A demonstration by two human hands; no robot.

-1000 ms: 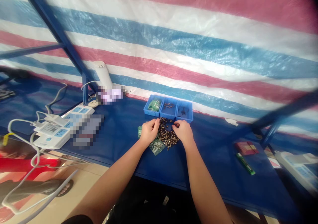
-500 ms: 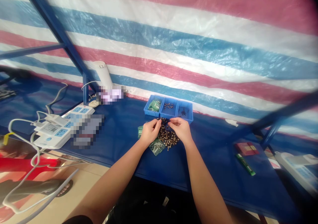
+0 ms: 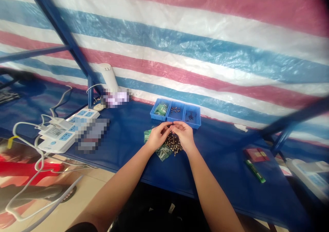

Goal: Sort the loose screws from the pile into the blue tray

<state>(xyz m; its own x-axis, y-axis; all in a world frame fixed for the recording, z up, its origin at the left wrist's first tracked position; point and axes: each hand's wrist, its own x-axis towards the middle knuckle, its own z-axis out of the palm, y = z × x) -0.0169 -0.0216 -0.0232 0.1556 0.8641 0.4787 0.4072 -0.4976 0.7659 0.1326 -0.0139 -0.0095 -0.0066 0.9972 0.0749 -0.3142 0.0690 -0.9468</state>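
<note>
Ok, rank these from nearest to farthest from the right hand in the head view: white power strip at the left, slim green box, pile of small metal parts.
From the right hand:
1. Pile of small metal parts: just below, between the hands.
2. Slim green box: out to the right.
3. White power strip: far left.

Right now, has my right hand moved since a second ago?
Yes: against the three blue bins, your right hand has moved left, toward your left hand.
</note>
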